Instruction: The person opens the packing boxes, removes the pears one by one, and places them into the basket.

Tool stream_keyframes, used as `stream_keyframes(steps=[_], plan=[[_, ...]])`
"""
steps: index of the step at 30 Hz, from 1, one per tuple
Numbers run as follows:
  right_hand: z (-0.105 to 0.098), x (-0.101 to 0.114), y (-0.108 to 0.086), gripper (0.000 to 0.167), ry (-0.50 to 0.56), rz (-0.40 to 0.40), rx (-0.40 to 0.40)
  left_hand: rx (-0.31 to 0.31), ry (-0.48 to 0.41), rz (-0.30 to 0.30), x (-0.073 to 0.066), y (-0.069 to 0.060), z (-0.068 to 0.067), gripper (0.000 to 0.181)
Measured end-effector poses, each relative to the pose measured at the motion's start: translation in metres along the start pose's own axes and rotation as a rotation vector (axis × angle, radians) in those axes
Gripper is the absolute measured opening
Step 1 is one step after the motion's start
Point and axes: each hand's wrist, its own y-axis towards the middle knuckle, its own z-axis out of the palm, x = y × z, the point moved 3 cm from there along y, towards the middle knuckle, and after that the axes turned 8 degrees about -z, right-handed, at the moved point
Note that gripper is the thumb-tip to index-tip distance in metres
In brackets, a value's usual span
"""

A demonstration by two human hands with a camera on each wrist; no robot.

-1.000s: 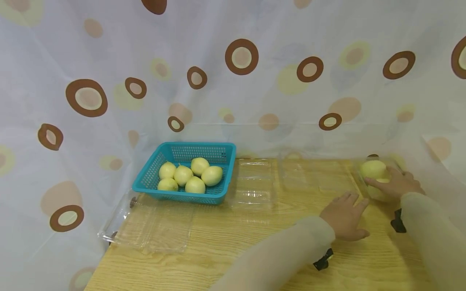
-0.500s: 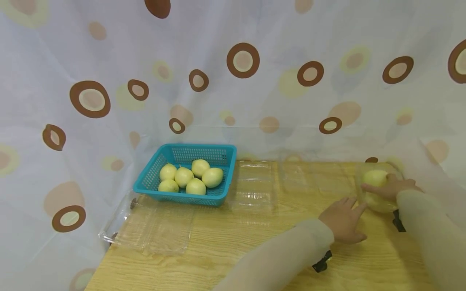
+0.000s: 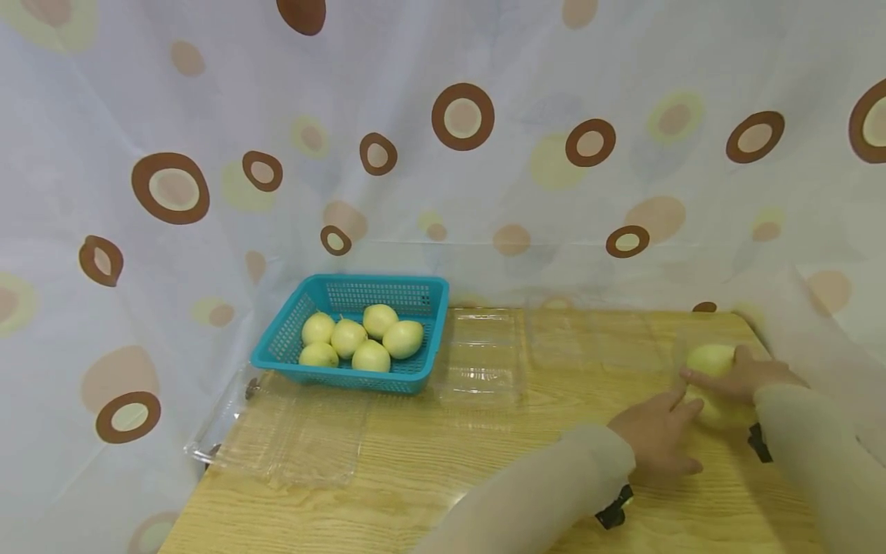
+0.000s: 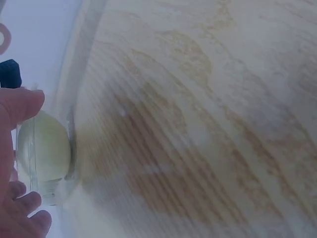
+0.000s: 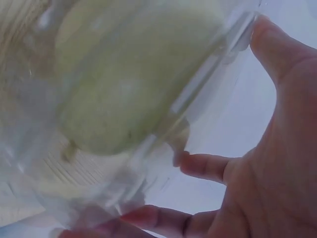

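A clear plastic clamshell box (image 3: 723,408) with pale yellow-green pears (image 3: 709,359) in it stands near the table's right edge. My right hand (image 3: 744,375) spans it from above and grips its edges; in the right wrist view the thumb is at one edge and the fingers (image 5: 205,166) at the others. My left hand (image 3: 654,435) is at the box's near left side, fingers spread and fingertips close to or touching the plastic. In the left wrist view, a pear (image 4: 47,146) shows behind the clear wall beside the thumb. The lid's fit is hard to make out.
A blue mesh basket (image 3: 432,338) with several pears (image 3: 371,356) stands at the back left. Open clear plastic boxes lie beside it: one at front left (image 3: 318,438), one to its right (image 3: 481,362), another farther right (image 3: 588,338). A patterned curtain (image 3: 512,177) hangs behind the wooden table (image 3: 388,508).
The box with pears has slid slightly toward me with my right hand on it. My left hand has shifted only a little. The basket and other boxes stay put.
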Motion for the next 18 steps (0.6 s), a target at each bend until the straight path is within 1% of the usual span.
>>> stream_keyframes(steps=[2,6,9,12,15,18], plan=[[0.003,0.001,-0.001,0.125,-0.029,-0.017,-0.008,0.000,0.009,-0.009,0.000,-0.001,0.003,0.091],[0.008,0.002,-0.003,0.126,-0.037,-0.037,-0.007,-0.030,0.009,-0.022,0.001,-0.003,0.008,0.092],[0.011,0.003,-0.005,0.126,-0.045,-0.048,-0.003,-0.049,-0.005,-0.018,0.004,-0.003,0.010,0.093],[0.015,0.003,-0.006,0.126,-0.049,-0.052,0.001,-0.054,-0.020,-0.009,0.008,-0.004,0.012,0.092],[0.019,0.003,-0.008,0.126,-0.043,-0.054,0.008,-0.040,-0.037,-0.008,0.011,-0.007,0.014,0.091],[0.022,0.006,-0.011,0.125,-0.044,-0.054,0.027,-0.027,-0.050,-0.005,0.014,-0.012,0.014,0.090]])
